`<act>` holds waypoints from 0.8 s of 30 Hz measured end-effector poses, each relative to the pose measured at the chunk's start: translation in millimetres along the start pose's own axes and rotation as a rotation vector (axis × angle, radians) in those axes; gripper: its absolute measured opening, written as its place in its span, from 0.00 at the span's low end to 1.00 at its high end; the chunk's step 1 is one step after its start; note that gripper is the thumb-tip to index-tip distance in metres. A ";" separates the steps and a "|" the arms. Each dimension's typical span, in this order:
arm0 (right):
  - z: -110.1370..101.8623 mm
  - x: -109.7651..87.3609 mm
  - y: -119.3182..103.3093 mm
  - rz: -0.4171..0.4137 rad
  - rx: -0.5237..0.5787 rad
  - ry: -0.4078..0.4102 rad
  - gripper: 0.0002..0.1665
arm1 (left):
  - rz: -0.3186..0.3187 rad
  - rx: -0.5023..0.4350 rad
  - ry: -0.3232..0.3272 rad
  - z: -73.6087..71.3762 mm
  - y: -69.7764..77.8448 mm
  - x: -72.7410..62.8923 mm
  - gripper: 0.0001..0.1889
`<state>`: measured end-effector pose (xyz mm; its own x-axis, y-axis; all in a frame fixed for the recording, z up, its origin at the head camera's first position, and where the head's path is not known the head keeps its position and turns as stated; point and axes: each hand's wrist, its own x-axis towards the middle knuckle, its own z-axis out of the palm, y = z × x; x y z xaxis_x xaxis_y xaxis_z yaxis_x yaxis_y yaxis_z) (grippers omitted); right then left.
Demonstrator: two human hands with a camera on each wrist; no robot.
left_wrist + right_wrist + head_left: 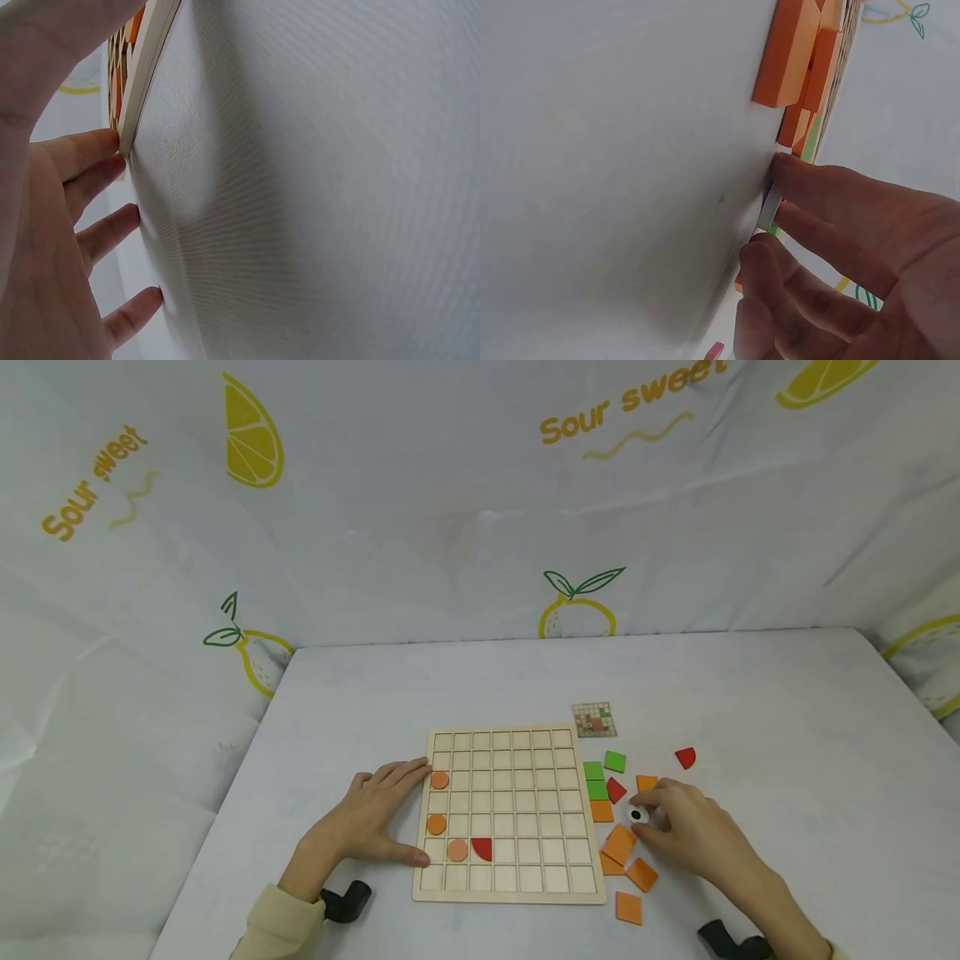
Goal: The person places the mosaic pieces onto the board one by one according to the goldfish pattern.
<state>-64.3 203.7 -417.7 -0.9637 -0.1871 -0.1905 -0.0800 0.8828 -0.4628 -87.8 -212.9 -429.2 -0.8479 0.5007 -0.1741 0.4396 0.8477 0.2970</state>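
A wooden grid board lies on the table, with orange discs in its left columns and a red quarter-circle piece in a lower row. My left hand spreads along the board's left side, fingertips and thumb touching the edge; the left wrist view shows those fingers extended. To the right of the board, my right hand pinches a white round piece with a black dot between thumb and fingers. Its thin pale rim shows between the fingertips in the right wrist view, close to the tabletop.
Orange square tiles are scattered right of the board, some overlapping. Green tiles and loose red quarter-circles lie farther back. A small printed pattern card sits at the board's far right corner.
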 end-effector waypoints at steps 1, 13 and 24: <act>-0.1 0.7 -0.2 0.003 0.006 -0.004 0.14 | 0.000 -0.001 0.001 -0.1 0.1 0.0 0.62; -3.3 3.1 -10.9 -0.010 0.053 0.004 0.14 | 0.008 0.026 0.003 -1.0 1.8 -0.2 0.63; -3.2 6.0 -42.1 -0.114 0.095 0.041 0.14 | 0.012 0.025 -0.013 -5.1 6.2 2.6 0.64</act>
<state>-67.6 166.8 -396.6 -0.9594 -0.2647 -0.0971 -0.1673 0.8117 -0.5596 -88.8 -207.3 -423.0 -0.8388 0.5128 -0.1831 0.4568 0.8457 0.2760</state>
